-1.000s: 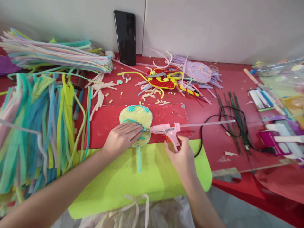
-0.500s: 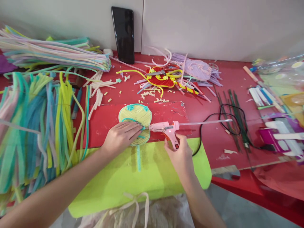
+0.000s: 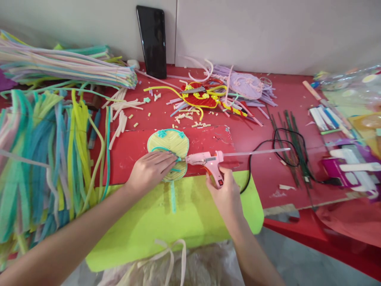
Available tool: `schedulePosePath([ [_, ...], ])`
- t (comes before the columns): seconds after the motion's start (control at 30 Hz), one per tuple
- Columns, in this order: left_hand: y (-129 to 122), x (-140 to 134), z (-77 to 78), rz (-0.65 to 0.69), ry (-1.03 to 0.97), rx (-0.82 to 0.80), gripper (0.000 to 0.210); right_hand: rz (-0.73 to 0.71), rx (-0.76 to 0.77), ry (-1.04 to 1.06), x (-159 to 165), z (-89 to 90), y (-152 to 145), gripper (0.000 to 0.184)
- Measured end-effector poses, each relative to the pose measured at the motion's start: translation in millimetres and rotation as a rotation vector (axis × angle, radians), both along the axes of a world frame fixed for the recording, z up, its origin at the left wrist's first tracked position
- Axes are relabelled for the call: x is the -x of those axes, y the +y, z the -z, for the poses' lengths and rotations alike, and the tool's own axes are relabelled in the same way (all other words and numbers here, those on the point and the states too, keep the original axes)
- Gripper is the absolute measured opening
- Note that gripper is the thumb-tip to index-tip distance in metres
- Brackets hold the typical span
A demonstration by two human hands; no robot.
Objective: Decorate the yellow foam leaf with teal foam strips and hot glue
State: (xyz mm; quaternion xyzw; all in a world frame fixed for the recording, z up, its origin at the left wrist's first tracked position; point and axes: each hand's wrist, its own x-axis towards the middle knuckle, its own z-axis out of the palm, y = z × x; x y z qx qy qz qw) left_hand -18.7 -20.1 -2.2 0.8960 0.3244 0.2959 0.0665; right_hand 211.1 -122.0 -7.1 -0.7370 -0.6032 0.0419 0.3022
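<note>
A pale-yellow fan-shaped craft piece (image 3: 172,140) of pipe cleaners, edged in teal with small teal flowers and a teal stem (image 3: 173,197), lies in front of me. My left hand (image 3: 153,163) rests over it, fingers together, their tips closed on a teal pipe cleaner (image 3: 179,159); part of it is hidden under the fingers. Wrapped round the handle of a pink glue gun (image 3: 205,158) is my right hand (image 3: 224,190). The gun's nozzle points left, close beside my left fingertips. A long clear glue stick (image 3: 257,151) sticks out of its back.
Bundles of coloured pipe cleaners (image 3: 44,151) fill the left side. A black phone (image 3: 152,41) leans on the wall. Scissors (image 3: 193,91) lie among cut pieces at the back. The gun's black cord (image 3: 275,137) loops to the right, near green stems (image 3: 293,137). A lime-green sheet (image 3: 205,222) hangs over the front edge.
The whole view has shifted slightly. Both hands, the glue gun and the craft piece keep nearly the same positions relative to each other.
</note>
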Motion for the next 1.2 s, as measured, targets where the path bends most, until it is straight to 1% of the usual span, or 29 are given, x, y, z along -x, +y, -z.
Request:
schedulePosePath([
  [0.17,-0.5,0.0,-0.6,0.002,-0.009,0.008,0.02,-0.01,0.006,0.024,-1.1,-0.1,-2.7,0.026],
  [0.3,-0.5,-0.2,-0.6,-0.001,-0.005,0.023,0.021,-0.01,-0.015,0.003,-0.4,-0.9,-2.3,0.026],
  [0.63,-0.2,-1.6,-2.9,0.0,0.004,-0.014,0.019,0.0,-0.007,0.003,3.5,2.0,0.3,0.029],
  [0.77,-0.2,-0.7,-1.6,0.002,0.005,-0.016,0.019,0.009,0.006,-0.007,4.3,2.4,-1.3,0.029],
  [0.93,0.0,0.2,1.0,-0.004,0.007,0.008,0.021,0.02,0.001,0.004,3.6,0.9,-3.6,0.028],
  [1.2,-0.1,-1.6,-1.4,0.001,-0.001,-0.013,0.019,0.013,-0.004,0.005,5.0,-0.4,-5.4,0.029],
])
